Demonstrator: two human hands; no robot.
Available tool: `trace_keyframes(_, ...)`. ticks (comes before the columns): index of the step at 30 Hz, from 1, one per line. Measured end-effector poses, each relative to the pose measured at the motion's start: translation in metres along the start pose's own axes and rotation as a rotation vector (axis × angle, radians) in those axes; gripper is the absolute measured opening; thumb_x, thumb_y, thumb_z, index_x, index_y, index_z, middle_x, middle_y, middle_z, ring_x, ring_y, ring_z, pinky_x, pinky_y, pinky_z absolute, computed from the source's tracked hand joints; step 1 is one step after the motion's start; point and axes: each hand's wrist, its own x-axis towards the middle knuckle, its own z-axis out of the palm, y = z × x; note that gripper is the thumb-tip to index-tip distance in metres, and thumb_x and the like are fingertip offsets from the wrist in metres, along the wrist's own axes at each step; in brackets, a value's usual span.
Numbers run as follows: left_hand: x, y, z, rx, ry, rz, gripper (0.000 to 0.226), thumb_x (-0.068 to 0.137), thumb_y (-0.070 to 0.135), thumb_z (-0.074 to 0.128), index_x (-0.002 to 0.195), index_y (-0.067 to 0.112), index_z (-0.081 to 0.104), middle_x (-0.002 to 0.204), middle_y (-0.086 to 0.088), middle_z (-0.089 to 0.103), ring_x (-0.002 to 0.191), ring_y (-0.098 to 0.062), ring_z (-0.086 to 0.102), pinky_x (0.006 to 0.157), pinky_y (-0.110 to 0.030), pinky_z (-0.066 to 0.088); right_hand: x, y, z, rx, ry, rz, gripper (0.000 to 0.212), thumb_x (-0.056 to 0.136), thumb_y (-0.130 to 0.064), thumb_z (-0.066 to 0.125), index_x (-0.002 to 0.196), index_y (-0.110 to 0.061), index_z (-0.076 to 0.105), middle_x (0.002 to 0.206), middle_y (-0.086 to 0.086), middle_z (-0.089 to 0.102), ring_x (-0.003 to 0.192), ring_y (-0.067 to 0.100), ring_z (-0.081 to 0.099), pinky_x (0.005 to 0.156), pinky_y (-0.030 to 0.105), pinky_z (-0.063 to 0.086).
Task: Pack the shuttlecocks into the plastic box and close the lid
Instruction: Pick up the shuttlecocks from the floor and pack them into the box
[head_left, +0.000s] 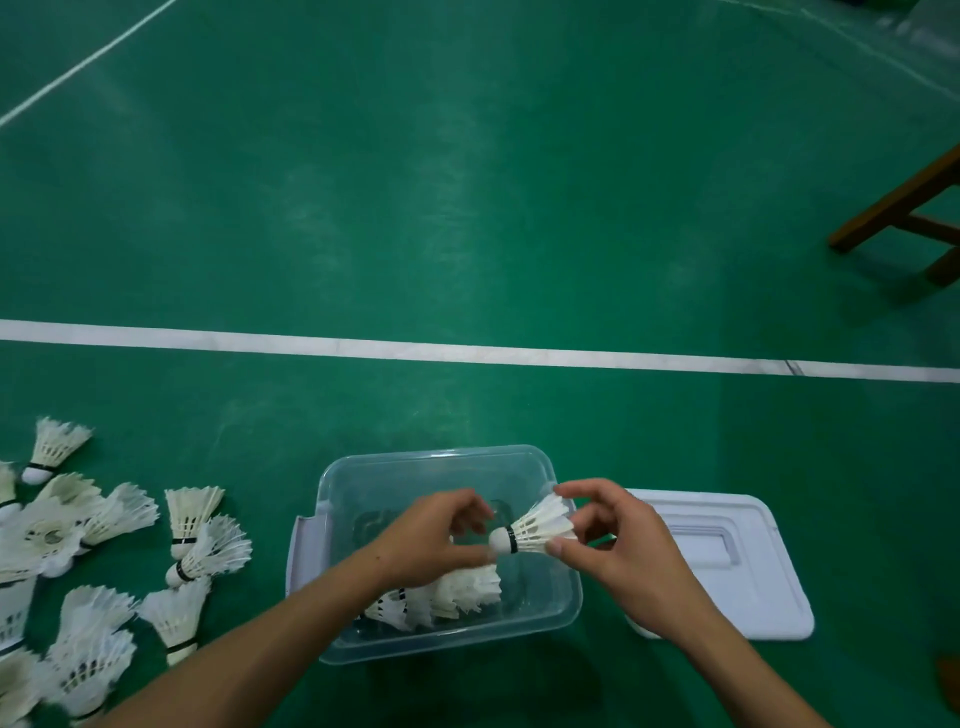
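Both forearms come in from the bottom edge, meeting over the plastic box (563, 597). Left hand (431, 540) has fingers curled, thumb + fingertips at the cork end of one shuttlecock (532, 530); right hand (618, 551) pinches the feather skirt between thumb and forefinger, other fingers loosely bent. Shuttlecock lies sideways between the 2 hands, cork toward the left hand, feathers toward the right, held above the box opening, not yet inside.

Risks, as I judge them:
- Feathers are thin; a hard pinch by the right hand could bend or snap them.
- Two hands on one light item: if one lets go early it could tip and fall outside, though it's over the box so prob. lands in.
- Packed shuttlecocks (441, 597) lie in a loose row just under the left wrist. Dropping the new one on top w/o nesting it wastes room, and there's a big loose pile (104, 561) to the left of the left arm to fit in. Poor stacking = lid may not shut later.
- Left forearm crosses the box's near-left rim; a bump could shift the light box.

Lid (727, 561) lies flat on the floor just right of the right hand, beside the box, partly behind the right wrist. A wooden stool leg (893, 208) stands well beyond the right hand, no factor.
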Motion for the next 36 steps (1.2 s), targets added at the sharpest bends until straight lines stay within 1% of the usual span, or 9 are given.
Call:
trace_keyframes(4,0.007,-0.006,0.020,0.328,-0.116,-0.132,0.081,0.064,0.064,0.088,0.133,0.037,0.056,0.124,0.016,0.065,0.110,-0.013,0.062,0.094,-0.040,0.053,-0.003,0.002,0.013,-0.149,0.027,-0.037,0.049,0.081,-0.015,0.086,0.118,-0.038,0.065,0.084,-0.010,0.071,0.078,0.012,0.069,0.074,0.033,0.058)
trace_keyframes(7,0.008,0.000,0.029,0.459,-0.105,-0.132,0.074,0.068,0.062,0.084,0.130,0.033,0.054,0.119,0.010,0.066,0.103,-0.018,0.062,0.084,-0.038,0.054,-0.002,-0.002,0.020,-0.263,0.042,-0.057,0.047,0.081,-0.021,0.082,0.120,-0.040,0.062,0.087,-0.018,0.070,0.081,0.009,0.069,0.075,0.038,0.058)
trace_keyframes(10,0.006,0.000,0.026,0.388,-0.112,-0.124,0.062,0.072,0.053,0.085,0.122,0.030,0.057,0.113,0.010,0.064,0.099,-0.017,0.062,0.078,-0.036,0.053,-0.002,-0.004,0.023,-0.326,0.065,-0.054,0.047,0.082,-0.025,0.079,0.121,-0.042,0.060,0.089,-0.021,0.069,0.082,0.007,0.068,0.076,0.040,0.058)
trace_keyframes(15,-0.008,-0.007,0.012,0.161,-0.064,-0.105,0.055,0.068,0.041,0.087,0.115,0.037,0.059,0.114,0.017,0.062,0.099,-0.010,0.063,0.089,-0.040,0.057,-0.006,-0.009,0.028,-0.544,0.075,-0.083,0.049,0.085,-0.035,0.073,0.127,-0.047,0.049,0.094,-0.024,0.067,0.089,0.004,0.065,0.074,0.035,0.056)
trace_keyframes(20,-0.023,-0.011,0.003,0.026,-0.017,-0.063,0.053,0.069,0.033,0.090,0.111,0.039,0.058,0.112,0.019,0.064,0.095,-0.005,0.066,0.084,-0.034,0.060,-0.003,-0.018,0.042,-0.756,-0.010,-0.141,0.054,0.094,-0.034,0.067,0.141,-0.039,0.040,0.112,-0.016,0.070,0.102,0.015,0.067,0.077,0.035,0.052)
trace_keyframes(24,-0.027,-0.010,0.001,0.026,-0.007,-0.026,0.053,0.070,0.032,0.089,0.114,0.037,0.059,0.113,0.019,0.064,0.097,-0.003,0.064,0.086,-0.032,0.058,0.005,-0.015,0.065,-0.750,-0.158,-0.120,0.066,0.092,-0.032,0.073,0.146,-0.038,0.036,0.113,-0.012,0.073,0.106,0.019,0.067,0.083,0.039,0.055)
trace_keyframes(31,-0.020,-0.016,0.017,0.088,-0.007,-0.048,0.053,0.069,0.037,0.085,0.117,0.040,0.063,0.116,0.022,0.063,0.103,-0.002,0.061,0.093,-0.037,0.055,0.013,-0.002,0.075,-0.735,-0.264,-0.023,0.078,0.086,-0.026,0.082,0.148,-0.033,0.036,0.112,0.002,0.073,0.102,0.025,0.069,0.087,0.045,0.058)
trace_keyframes(34,-0.014,-0.014,0.025,0.153,-0.033,-0.060,0.053,0.071,0.042,0.083,0.121,0.044,0.064,0.117,0.025,0.064,0.104,-0.003,0.062,0.092,-0.041,0.056,0.015,-0.009,0.062,-0.776,-0.324,-0.021,0.071,0.087,-0.028,0.081,0.146,-0.028,0.043,0.119,0.006,0.070,0.107,0.026,0.068,0.092,0.045,0.058)
trace_keyframes(36,-0.010,-0.011,0.029,0.225,-0.060,-0.072,0.050,0.074,0.044,0.081,0.122,0.045,0.064,0.118,0.025,0.064,0.105,-0.004,0.062,0.091,-0.040,0.057,0.017,-0.017,0.044,-0.754,-0.264,-0.036,0.062,0.089,-0.028,0.079,0.143,-0.031,0.049,0.121,0.000,0.071,0.109,0.021,0.068,0.095,0.042,0.057)
